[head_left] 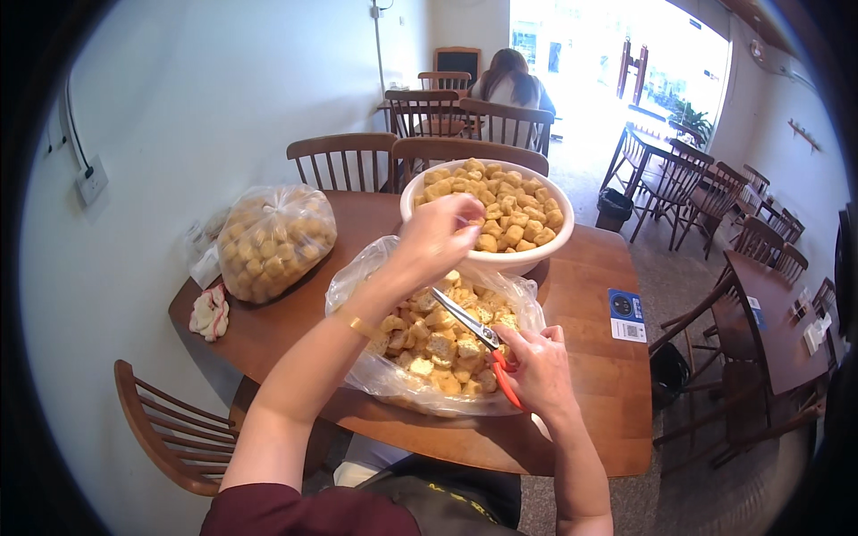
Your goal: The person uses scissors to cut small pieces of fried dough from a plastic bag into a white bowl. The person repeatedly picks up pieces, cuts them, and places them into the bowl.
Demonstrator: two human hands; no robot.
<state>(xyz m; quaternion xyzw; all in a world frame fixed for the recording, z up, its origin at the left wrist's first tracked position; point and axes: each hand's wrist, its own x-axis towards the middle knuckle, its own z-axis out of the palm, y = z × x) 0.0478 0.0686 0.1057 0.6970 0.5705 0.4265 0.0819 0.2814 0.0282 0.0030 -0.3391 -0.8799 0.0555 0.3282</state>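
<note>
A white bowl (565, 234) heaped with golden fried tofu puffs (514, 204) stands on the wooden table. My left hand (440, 234) reaches over its near left rim, fingers bent down by the puffs; the fingertips are blurred, and whether they hold one I cannot tell. My right hand (539, 368) is closed on scissors (474, 323) with red handles. Their blades look closed and point up and left, above an open clear plastic bag (362, 268). Inside that bag lie many tofu puffs (438, 347), some cut open with pale, spongy insides.
On the table's left stands a full clear bag of tofu puffs (275, 241), beside a crumpled white-and-red cloth (209, 313). A blue-and-white card (627, 314) lies at the right. Wooden chairs (170, 429) surround the table. A person (509, 85) sits farther back.
</note>
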